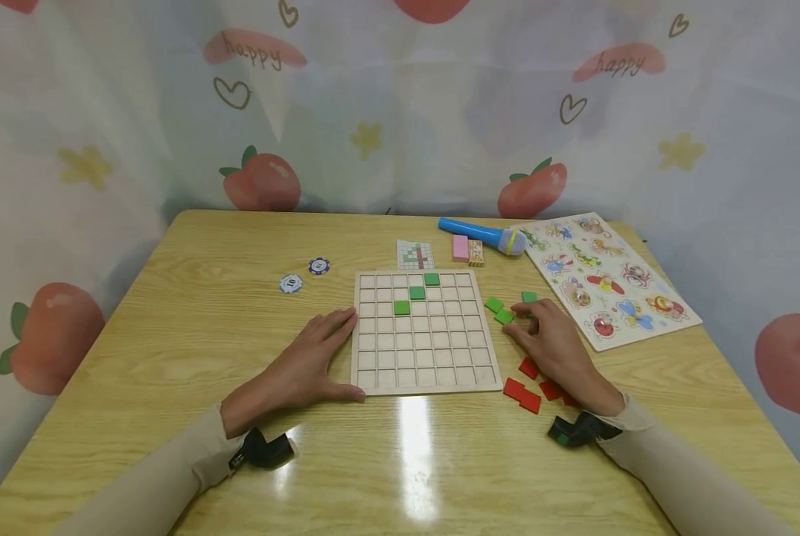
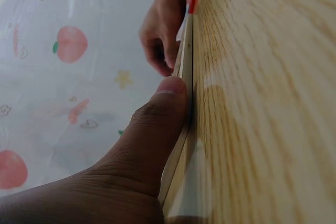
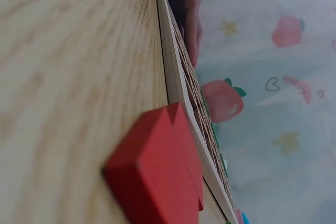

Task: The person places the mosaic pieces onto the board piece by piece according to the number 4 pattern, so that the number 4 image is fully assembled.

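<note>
Grid board (image 1: 423,339) sits mid-frame, a wide stretch of table (image 1: 346,461) running below its bottom edge! Left hand (image 1: 306,361) spread, gripping nothing, fingertips at the board's left edge, thumb at its lower-left corner. Over at centre right, the right hand (image 1: 554,346) bends toward green tiles (image 1: 494,304); whether it pinches one, can't tell. Red tiles (image 1: 513,388) narrow the room beside the lower-right edge.

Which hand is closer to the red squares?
Right. The right hand is right beside the red squares, partly hiding some in the head view; the left hand is across the grid board, at its left edge.
</note>
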Demonstrator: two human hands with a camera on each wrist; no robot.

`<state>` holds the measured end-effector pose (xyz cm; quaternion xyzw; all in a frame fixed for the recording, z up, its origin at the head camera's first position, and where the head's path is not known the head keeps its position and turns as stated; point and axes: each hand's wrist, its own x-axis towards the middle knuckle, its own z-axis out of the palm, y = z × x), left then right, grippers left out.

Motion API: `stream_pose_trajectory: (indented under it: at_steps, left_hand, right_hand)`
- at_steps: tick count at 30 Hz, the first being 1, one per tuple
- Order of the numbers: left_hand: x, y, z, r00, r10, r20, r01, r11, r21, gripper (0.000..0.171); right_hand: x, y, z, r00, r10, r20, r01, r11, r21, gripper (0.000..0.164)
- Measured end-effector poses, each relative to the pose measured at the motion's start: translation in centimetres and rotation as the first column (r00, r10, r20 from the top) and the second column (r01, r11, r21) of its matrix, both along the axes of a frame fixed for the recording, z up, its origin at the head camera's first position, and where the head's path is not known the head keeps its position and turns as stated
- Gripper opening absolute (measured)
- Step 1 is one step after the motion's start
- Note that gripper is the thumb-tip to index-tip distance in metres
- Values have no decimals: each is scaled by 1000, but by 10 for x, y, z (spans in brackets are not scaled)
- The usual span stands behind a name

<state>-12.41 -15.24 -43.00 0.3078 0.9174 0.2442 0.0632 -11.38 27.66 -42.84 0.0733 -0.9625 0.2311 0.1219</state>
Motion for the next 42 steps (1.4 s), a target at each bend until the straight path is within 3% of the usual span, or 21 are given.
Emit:
stream_pose_trajectory:
  at_steps: [14,18,22,29,36,42]
  left_hand:
    - [1,-6,-1,1000,14,14,-14,1000,12,130]
    - [1,-5,0,1000,11,17,-11,1000,7,131]
    - [0,-6,3,1000,14,7,-14,1000,-13,131]
    - [0,-7,3,1000,12,16,-12,1000,-2,131]
    - [0,-5,0,1000,7,9,-7,1000,-5,131]
    - [0,-2,1,1000,-8,-7,8,1000,3,131]
  right_hand:
    - [-6,-8,7,999,3,47,-3,1000,3,27]
    - [-3,-9,13,1000,31,-1,-31,999,-21,24]
    - [0,-18,22,991,108,-72,-111,993,-39,23]
    - [-2,-46,37,965,259,-44,-262,962,-76,26]
    - [-14,-82,45,908,419,-3,-417,904,-90,25]
    - [-26,-111,50,871,481,97,-478,876,-55,21]
